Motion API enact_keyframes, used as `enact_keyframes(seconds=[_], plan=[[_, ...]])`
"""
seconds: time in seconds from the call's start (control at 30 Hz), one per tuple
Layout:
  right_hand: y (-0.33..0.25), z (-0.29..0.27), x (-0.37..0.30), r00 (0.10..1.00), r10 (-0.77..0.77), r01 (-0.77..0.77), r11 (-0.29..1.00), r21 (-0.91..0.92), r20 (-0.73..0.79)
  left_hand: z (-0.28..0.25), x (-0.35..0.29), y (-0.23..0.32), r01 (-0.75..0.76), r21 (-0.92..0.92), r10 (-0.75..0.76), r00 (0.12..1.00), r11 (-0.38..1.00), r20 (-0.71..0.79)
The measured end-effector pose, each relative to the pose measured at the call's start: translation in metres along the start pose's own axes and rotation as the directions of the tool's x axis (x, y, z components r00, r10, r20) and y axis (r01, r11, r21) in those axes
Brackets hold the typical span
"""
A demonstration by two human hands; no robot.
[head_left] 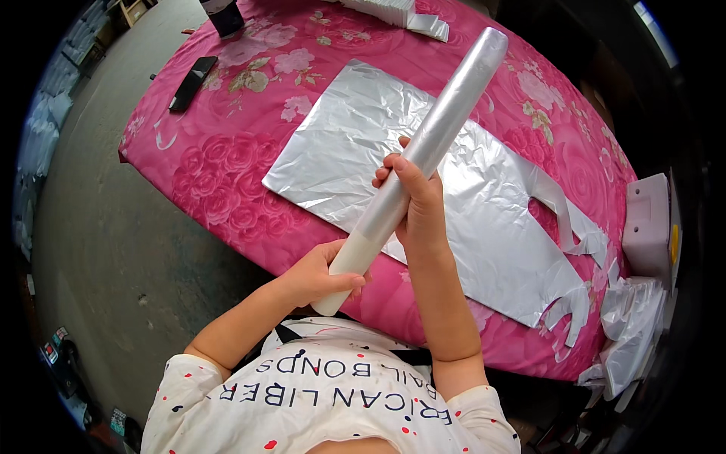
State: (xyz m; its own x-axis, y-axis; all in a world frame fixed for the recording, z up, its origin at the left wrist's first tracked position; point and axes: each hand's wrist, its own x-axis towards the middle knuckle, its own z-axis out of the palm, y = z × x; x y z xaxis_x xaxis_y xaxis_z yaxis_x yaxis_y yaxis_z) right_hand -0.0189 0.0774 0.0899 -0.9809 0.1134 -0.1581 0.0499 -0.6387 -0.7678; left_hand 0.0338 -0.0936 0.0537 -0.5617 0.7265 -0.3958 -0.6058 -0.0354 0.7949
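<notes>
A long roll of silvery plastic film (454, 98) slants up and to the right in front of me, its lower end bare and cream-white. My left hand (321, 274) is closed round that pale lower end, close to my shirt. Higher up, my right hand (418, 195) wraps the middle of the roll, thumb across its front. Beneath the roll, a flat silver plastic apron-shaped sheet (340, 144) lies on the table, with cut-out loops at its right end. The roll covers part of this sheet.
A pink floral cloth (227, 181) covers the table. On it are a black phone (193, 83), a dark cup (222, 17) and a stack of folded white strips (386, 10). By the right edge stand a whitish box (646, 227) and clear plastic bags (631, 318).
</notes>
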Motion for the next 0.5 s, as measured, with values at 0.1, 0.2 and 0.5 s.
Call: enact_keyframes(seconds=[0.1, 0.2, 0.5], plan=[[-0.002, -0.011, -0.014, 0.998, 0.038, -0.046, 0.989, 0.143, 0.055, -0.006, 0.004, -0.003, 0.188, -0.255, -0.086, 0.927, 0.948, 0.364], [0.003, -0.02, -0.028, 0.998, 0.053, -0.053, 0.999, 0.007, -0.028, 0.005, 0.008, -0.004, 0.126, -0.108, -0.104, 0.977, 0.986, 0.189], [0.042, -0.061, -0.032, 0.988, 0.095, -0.104, 0.992, -0.074, -0.124, 0.002, 0.017, -0.027, 0.264, 0.066, -0.252, 0.956, 0.962, -0.146]])
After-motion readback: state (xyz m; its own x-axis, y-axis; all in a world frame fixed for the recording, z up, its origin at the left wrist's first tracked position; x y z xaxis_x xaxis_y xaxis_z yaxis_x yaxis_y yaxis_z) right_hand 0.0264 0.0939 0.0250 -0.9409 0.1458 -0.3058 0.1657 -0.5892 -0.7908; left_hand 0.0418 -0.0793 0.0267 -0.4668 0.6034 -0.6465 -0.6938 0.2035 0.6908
